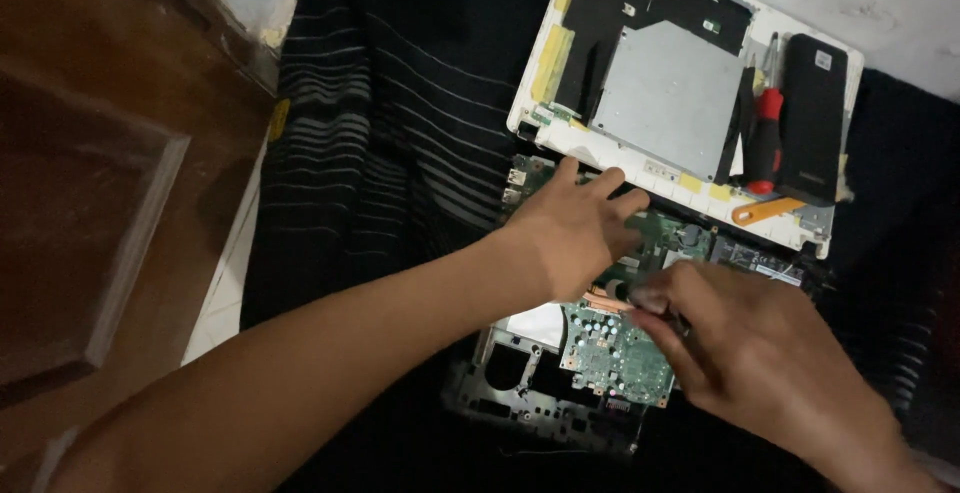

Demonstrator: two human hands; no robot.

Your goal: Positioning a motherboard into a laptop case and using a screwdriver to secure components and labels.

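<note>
The green laptop circuit board (615, 348) lies in a black plastic base frame (520, 393) on a dark striped cloth (400, 103). The left hand (570, 238) rests flat on the board's upper part, fingers spread apart, clamped on nothing. The right hand (760, 353) hovers over the board's middle, fingertips pinched together; whether they grip something small cannot be told. Just beyond the board sits a white laptop shell (680, 83), carrying a red-handled screwdriver (765, 133), a black rectangular battery pack (812, 118) and an orange plastic pry tool (765, 211).
</note>
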